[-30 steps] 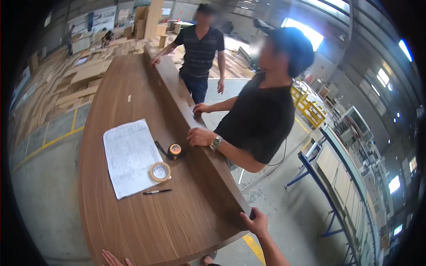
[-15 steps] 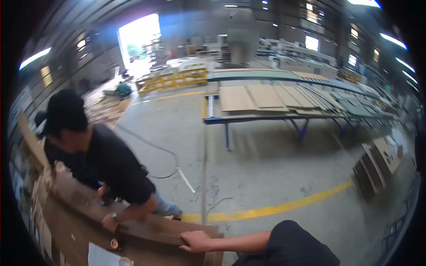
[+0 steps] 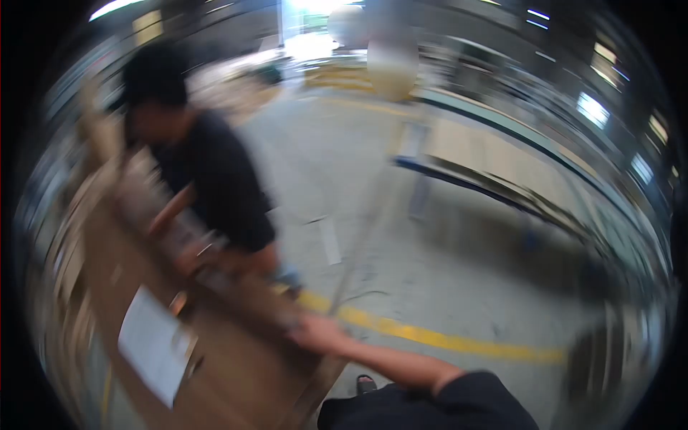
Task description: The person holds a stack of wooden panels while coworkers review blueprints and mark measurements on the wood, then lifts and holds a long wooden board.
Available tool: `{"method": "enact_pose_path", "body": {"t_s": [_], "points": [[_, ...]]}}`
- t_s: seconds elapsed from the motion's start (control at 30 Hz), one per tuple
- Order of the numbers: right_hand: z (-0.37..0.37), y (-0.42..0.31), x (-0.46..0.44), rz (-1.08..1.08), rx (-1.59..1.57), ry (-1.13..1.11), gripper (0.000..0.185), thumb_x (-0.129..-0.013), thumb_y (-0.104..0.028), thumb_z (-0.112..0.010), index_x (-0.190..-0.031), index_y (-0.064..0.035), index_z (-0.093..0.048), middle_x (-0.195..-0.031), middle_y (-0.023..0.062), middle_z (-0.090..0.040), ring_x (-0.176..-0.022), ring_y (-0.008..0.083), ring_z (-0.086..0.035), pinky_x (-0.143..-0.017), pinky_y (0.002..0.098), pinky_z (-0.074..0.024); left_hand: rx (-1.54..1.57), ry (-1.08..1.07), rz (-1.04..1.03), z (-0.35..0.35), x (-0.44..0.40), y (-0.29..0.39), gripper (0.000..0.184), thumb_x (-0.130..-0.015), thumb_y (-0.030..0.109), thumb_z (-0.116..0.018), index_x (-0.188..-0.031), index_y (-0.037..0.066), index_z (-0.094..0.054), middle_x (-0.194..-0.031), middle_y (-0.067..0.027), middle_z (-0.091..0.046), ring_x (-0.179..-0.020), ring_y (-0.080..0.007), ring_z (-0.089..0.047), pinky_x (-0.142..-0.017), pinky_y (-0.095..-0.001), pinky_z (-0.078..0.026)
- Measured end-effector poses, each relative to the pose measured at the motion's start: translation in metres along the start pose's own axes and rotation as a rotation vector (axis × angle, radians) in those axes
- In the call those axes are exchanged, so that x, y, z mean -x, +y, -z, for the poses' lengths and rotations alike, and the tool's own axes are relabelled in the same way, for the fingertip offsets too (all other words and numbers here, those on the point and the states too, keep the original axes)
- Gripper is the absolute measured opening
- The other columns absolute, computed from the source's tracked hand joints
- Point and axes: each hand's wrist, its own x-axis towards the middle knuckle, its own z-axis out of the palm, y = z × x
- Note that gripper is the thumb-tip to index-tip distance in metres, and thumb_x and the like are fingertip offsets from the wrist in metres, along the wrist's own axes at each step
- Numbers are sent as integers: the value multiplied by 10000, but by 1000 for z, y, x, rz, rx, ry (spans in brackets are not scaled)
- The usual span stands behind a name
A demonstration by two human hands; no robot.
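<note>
My right hand [image 3: 315, 333] rests at the near end of the upright brown board [image 3: 247, 304], its fingers blurred by motion but closed over the board's edge. The board stands along the side of a large brown wooden panel [image 3: 236, 365]. On the panel lie a white paper sheet [image 3: 152, 344], a blurred orange and black tape measure [image 3: 178, 304] and a roll of tape [image 3: 185, 344]. My left hand is out of view. A co-worker in a dark shirt [image 3: 215, 179] has both hands at the board, farther along.
A roller table [image 3: 423, 168] holding light flat boards [image 3: 502, 161] stands at the right. A yellow line [image 3: 430, 337] crosses the grey floor. A dark stack [image 3: 595, 358] stands at the lower right, blurred.
The view swung right, away from the panel, then partly back toward it. My left hand has left the view. My right hand stays at the board's near end.
</note>
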Motion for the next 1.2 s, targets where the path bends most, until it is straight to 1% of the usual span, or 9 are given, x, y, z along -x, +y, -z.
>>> {"method": "enact_pose_path", "body": {"t_s": [0.07,0.1,0.13,0.17,0.33,0.43,0.8,1.0,1.2], "points": [[25,-11,-8,-144,71,-103,542,-889,-527,-640,-1062,-14,-658,-911,250,-704,-874,440,-681,-742,521,-533,61,-105,253,18,-1,-3,716,-1025,577,-323,-1443,15,-476,-1509,-202,-445,-1405,-350,-410,-1120,-581,-335],[14,14,-17,-1,95,-15,548,-893,-525,-636,-1060,-3,-651,-909,260,-700,-873,453,-673,-747,523,-526,79,186,576,-64,-55,-44,704,-1005,602,-368,-1439,62,-492,-1547,-189,-394,-1435,-379,-349,-1129,-573,-331],[14,21,-20,-13,102,-40,540,-902,-511,-631,-1032,13,-647,-888,264,-692,-859,466,-662,-738,512,-520,103,109,643,-36,-39,-31,746,-997,610,-378,-1523,81,-381,-1611,-209,-271,-1485,-412,-238,-1158,-613,-243],[15,26,-22,31,95,-53,536,-906,-503,-630,-1015,21,-645,-875,265,-687,-856,468,-659,-737,506,-517,95,151,637,-68,-61,-52,804,-999,585,-388,-1566,35,-240,-1626,-249,-198,-1506,-440,-155,-1160,-676,-150],[9,41,-24,61,103,-130,496,-935,-452,-616,-972,42,-638,-868,271,-674,-868,470,-651,-751,489,-510,213,175,633,-68,-62,-54,812,-999,553,-403,-1591,54,-159,-1659,-234,-52,-1540,-387,-18,-1174,-674,-45],[-7,57,-23,236,152,-37,447,-971,-399,-583,-970,45,-637,-894,273,-670,-885,473,-646,-767,496,-506,223,177,633,-63,-62,-56,818,-991,541,-427,-1589,49,-163,-1657,-237,-64,-1539,-392,-27,-1169,-680,-56],[-33,28,4,55,221,-11,370,-1023,-318,-472,-937,28,-571,-891,349,-637,-885,545,-600,-734,599,-469,234,187,616,-62,-63,-59,805,-984,521,-441,-1580,44,-187,-1650,-252,-76,-1537,-397,-35,-1160,-691,-70],[-56,41,13,96,221,88,385,-1034,-345,-434,-997,17,-561,-910,341,-646,-873,547,-604,-741,615,-459,230,182,615,-61,-64,-57,806,-982,526,-437,-1578,42,-192,-1648,-255,-81,-1535,-401,-43,-1156,-695,-77],[-54,45,10,76,215,32,391,-1041,-358,-431,-994,8,-558,-903,330,-651,-861,548,-601,-727,611,-459,207,196,608,-66,-66,-60,801,-980,524,-439,-1572,36,-208,-1643,-266,-92,-1532,-411,-52,-1145,-708,-92]]}}
